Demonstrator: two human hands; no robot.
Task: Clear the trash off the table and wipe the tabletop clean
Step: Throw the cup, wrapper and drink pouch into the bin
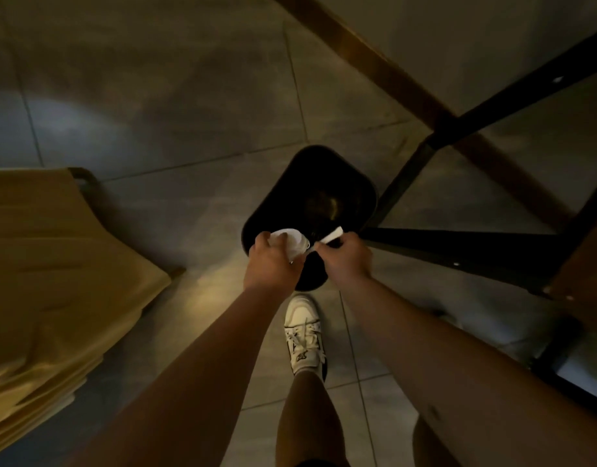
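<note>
My left hand (271, 261) grips a white cup (292, 242) & my right hand (346, 256) pinches a white paper scrap (332, 234). Both hang over a black bin (290, 193) on tile floor, w/ my shoe (303, 332) just below.

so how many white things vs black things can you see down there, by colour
white: 3 – crumpled cup in the left hand, paper strip in the right hand, sneaker
black: 2 – trash bin, metal table frame
total: 5
</note>
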